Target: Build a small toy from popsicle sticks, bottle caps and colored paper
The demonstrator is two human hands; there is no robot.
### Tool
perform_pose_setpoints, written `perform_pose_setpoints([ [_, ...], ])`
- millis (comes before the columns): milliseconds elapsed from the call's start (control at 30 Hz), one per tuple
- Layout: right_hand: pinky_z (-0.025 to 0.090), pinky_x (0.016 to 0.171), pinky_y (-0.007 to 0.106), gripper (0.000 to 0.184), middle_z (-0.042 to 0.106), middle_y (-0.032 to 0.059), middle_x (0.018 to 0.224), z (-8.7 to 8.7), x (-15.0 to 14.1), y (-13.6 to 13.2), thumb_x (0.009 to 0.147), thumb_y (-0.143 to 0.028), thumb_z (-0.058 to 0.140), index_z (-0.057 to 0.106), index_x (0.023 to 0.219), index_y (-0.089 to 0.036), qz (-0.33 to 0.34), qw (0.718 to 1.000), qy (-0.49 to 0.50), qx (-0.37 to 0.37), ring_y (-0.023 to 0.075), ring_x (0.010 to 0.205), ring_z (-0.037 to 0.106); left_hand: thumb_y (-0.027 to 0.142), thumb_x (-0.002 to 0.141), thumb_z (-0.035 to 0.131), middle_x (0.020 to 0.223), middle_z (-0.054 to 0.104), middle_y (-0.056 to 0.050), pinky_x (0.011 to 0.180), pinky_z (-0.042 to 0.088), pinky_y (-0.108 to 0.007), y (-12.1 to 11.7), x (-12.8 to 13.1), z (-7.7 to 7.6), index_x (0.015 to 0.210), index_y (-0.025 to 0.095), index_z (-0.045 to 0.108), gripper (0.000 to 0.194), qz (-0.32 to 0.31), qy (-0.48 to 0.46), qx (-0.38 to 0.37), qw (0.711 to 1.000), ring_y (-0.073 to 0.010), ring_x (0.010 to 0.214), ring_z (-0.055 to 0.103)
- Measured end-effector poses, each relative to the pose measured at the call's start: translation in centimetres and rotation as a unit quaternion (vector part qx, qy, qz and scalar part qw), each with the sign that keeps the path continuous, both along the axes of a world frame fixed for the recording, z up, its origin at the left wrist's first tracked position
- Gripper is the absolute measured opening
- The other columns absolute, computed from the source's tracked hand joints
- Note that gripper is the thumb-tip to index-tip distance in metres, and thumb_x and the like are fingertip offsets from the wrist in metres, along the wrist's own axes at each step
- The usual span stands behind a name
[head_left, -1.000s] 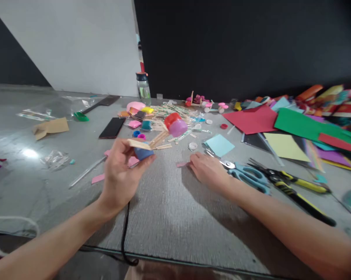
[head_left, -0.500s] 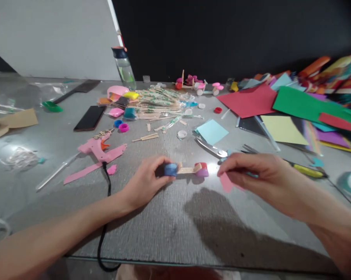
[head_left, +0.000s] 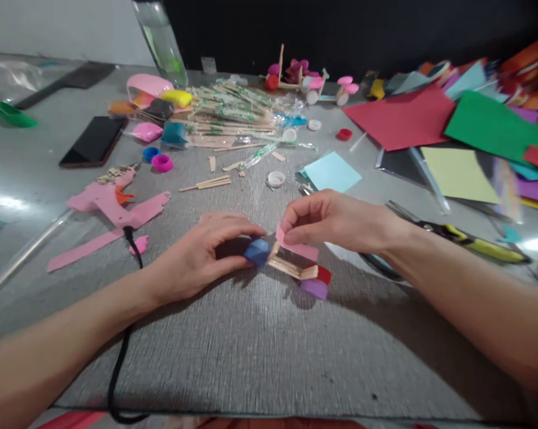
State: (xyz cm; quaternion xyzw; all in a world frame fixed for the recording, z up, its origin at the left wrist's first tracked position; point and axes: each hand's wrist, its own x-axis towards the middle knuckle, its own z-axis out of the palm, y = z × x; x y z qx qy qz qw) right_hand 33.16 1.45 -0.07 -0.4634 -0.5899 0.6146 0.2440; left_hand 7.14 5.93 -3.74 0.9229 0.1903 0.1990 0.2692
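A small craft car (head_left: pixel 291 269) made of wooden sticks with blue, red and purple bottle-cap wheels rests on the grey table (head_left: pixel 260 357). My left hand (head_left: pixel 201 253) grips its blue-cap end. My right hand (head_left: pixel 335 219) pinches a pink paper strip (head_left: pixel 298 247) and holds it on top of the sticks.
A pink glue gun (head_left: pixel 110 199) with a black cord lies at the left, beside a black phone (head_left: pixel 93 140). Wrapped sticks (head_left: pixel 233 110), loose caps and a bottle (head_left: pixel 160 39) are behind. Coloured paper sheets (head_left: pixel 474 125) and yellow-handled pliers (head_left: pixel 478 241) lie at the right.
The camera tilted down and closer. My left hand set the stick car on the table; my right hand picked up the pink strip and brought it onto the car.
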Motion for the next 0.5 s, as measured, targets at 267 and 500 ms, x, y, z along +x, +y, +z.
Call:
perform_pose_setpoints([
  [267, 0.051, 0.061, 0.024, 0.013, 0.068, -0.0017, 0.067, -0.8, -0.8, -1.8, 0.084, -0.024, 0.075, 0.068, 0.076, -0.017, -0.006, 0.995, 0.077, -0.063, 0.0102, 0.061, 0.062, 0.035, 0.099, 0.067, 0.125, 0.069, -0.007, 0.106, 0.049, -0.047, 0.6, -0.3, 0.0, 0.128, 0.026, 0.063, 0.030, -0.006, -0.008, 0.067, 0.998, -0.0260, 0.123, 0.062],
  [500, 0.051, 0.060, 0.026, 0.020, 0.072, 0.0002, 0.071, -0.7, -0.5, -1.7, 0.087, -0.029, 0.076, 0.069, 0.073, -0.018, -0.029, 0.995, 0.078, -0.052, 0.0114, 0.061, 0.064, 0.023, 0.101, 0.058, 0.085, 0.069, 0.000, 0.078, 0.053, -0.038, -2.3, -1.7, 2.3, 0.108, 0.023, 0.064, 0.009, -0.015, -0.067, 0.241, 0.968, -0.0169, 0.084, 0.064],
])
